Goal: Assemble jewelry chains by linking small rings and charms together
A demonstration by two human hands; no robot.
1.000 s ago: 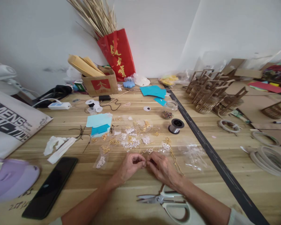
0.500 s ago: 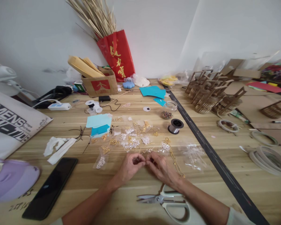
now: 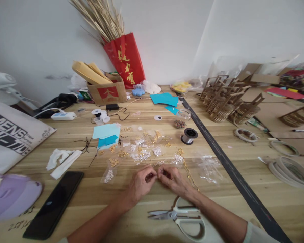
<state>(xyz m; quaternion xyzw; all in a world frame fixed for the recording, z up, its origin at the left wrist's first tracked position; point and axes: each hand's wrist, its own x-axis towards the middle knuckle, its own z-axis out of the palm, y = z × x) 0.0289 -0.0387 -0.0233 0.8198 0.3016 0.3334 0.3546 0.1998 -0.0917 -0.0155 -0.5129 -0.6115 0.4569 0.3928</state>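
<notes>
My left hand [image 3: 143, 180] and my right hand [image 3: 172, 179] meet at the front middle of the table, fingertips almost touching. Both are closed in a pinch; whatever sits between the fingers is too small to make out. Just beyond them lie small plastic bags of silver findings [image 3: 142, 155] and gold findings [image 3: 122, 154]. A gold chain [image 3: 188, 172] runs beside my right hand, with silver rings [image 3: 178, 158] near its far end. Below my right wrist are scissors [image 3: 177, 214] with pale handles, blades pointing left.
A spool of wire [image 3: 189, 136] and a jar of beads [image 3: 180, 124] stand beyond the chain. Clear plastic bags [image 3: 209, 168] lie to the right. At left are a black phone [image 3: 53, 204] and a purple cap [image 3: 15, 195]. Woven bamboo baskets [image 3: 225, 101] stand back right, past a black strip [image 3: 218, 155].
Both hands stay pinched in nearly the same place, with the fingertips shifted very slightly. The whole view has moved a little; nothing else visibly differs.
</notes>
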